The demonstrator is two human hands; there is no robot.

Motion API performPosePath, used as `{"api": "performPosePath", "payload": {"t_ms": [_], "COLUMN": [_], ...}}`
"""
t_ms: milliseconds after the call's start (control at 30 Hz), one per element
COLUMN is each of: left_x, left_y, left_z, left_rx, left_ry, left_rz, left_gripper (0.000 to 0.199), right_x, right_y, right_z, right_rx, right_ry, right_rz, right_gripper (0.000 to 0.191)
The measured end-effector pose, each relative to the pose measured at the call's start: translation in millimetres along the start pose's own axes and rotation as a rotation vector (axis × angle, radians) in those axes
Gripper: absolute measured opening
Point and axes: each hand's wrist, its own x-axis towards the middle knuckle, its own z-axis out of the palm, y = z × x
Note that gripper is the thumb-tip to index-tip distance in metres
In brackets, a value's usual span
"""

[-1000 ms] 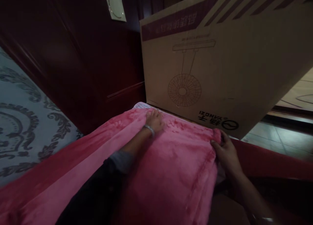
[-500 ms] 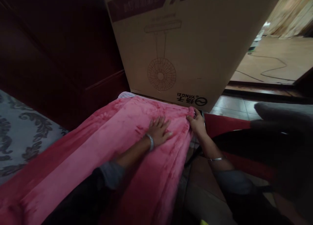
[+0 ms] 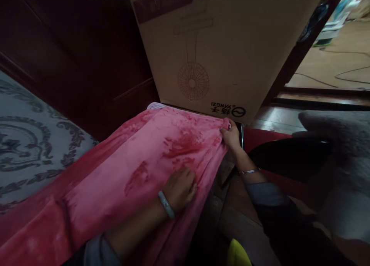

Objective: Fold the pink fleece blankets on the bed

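Observation:
A pink plush blanket (image 3: 135, 150) is spread over a long, low surface in front of me. My right hand (image 3: 231, 134) pinches its far right corner beside the cardboard box. Lower down, my left hand (image 3: 179, 186) rests on the blanket near its right side, with fingers curled into the fabric. The fingertips are partly hidden. Darker brushed patches and creases mark the plush between my two hands. At the far left corner, a pale edge (image 3: 154, 105) shows from under the blanket.
A tall cardboard box (image 3: 225, 61) with a printed fan drawing stands right behind the far end. Dark red panelling (image 3: 115, 65) and patterned wallpaper (image 3: 31, 138) run along the left. A grey fuzzy item (image 3: 341, 142) is at right. Cables (image 3: 315, 80) cross the floor beyond a doorway.
My left hand has moved back toward me and gone from spread flat to curled. My right hand keeps its hold on the corner. The view has shifted slightly.

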Motion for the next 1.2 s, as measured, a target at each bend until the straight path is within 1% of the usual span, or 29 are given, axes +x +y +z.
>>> {"api": "performPosePath", "payload": {"t_ms": [100,167,233,267,300,333,400,467,500,533,633,667,800,900,967,1067,1133,1200], "left_x": [-2.5,-5.6,-9.7,-11.8,-13.7,-15.2,-15.9,-12.5,-8.9,-3.9,17.2,25.0,49.1,51.3,41.7,9.2,-22.7,-58.8], "left_y": [-0.2,-3.9,-9.5,-12.5,-15.1,-17.4,-19.9,-20.4,-20.4,-20.6,-23.7,-25.7,-35.6,-44.3,-51.3,-63.2,-71.3,-79.2], "left_z": [-0.5,-4.4,-6.6,-6.2,-4.6,-2.3,2.2,2.5,0.5,-2.4,-9.0,-8.3,4.9,9.0,6.3,-0.6,-6.4,-14.4], "left_rx": [-0.051,-0.139,-0.187,-0.172,-0.135,-0.092,-0.038,-0.051,-0.066,-0.075,-0.05,-0.037,-0.073,-0.185,-0.324,-0.587,-0.784,-1.033], "left_ry": [0.04,0.099,0.193,0.223,0.225,0.194,0.078,-0.009,-0.013,0.007,0.123,0.133,0.038,0.008,0.035,0.149,0.212,0.252], "left_rz": [0.032,0.055,0.019,-0.024,-0.076,-0.125,-0.194,-0.219,-0.222,-0.222,-0.207,-0.203,-0.236,-0.232,-0.187,-0.125,-0.162,-0.267], "left_gripper": [0.005,0.008,0.019,0.027,0.037,0.048,0.064,0.067,0.066,0.065,0.064,0.066,0.074,0.072,0.066,0.058,0.059,0.06], "right_x": [0.2,-1.0,-2.1,-2.3,-2.3,-2.0,-1.2,-0.4,-0.2,-0.1,-0.1,-0.1,0.6,0.4,-0.6,-3.0,-4.7,-6.5], "right_y": [0.5,-1.3,-2.9,-3.4,-3.8,-3.9,-3.9,-3.6,-3.4,-3.1,-2.0,-1.7,-1.9,-4.9,-8.2,-13.7,-17.1,-21.8], "right_z": [1.9,2.6,2.7,2.5,2.2,1.8,0.9,0.4,0.3,0.3,0.8,1.1,1.3,-0.7,-2.8,-6.0,-7.4,-7.3], "right_rx": [0.012,0.013,-0.015,-0.032,-0.051,-0.067,-0.091,-0.11,-0.116,-0.121,-0.139,-0.145,-0.182,-0.216,-0.241,-0.276,-0.284,-0.262], "right_ry": [0.015,0.037,0.06,0.065,0.065,0.063,0.061,0.062,0.062,0.062,0.057,0.056,0.062,0.06,0.054,0.041,0.025,-0.012], "right_rz": [-0.011,-0.001,0.023,0.037,0.049,0.058,0.071,0.083,0.089,0.094,0.11,0.117,0.124,0.12,0.131,0.171,0.212,0.26], "right_gripper": [0.052,0.052,0.054,0.055,0.056,0.056,0.054,0.05,0.048,0.046,0.039,0.037,0.033,0.03,0.028,0.023,0.019,0.016]}}
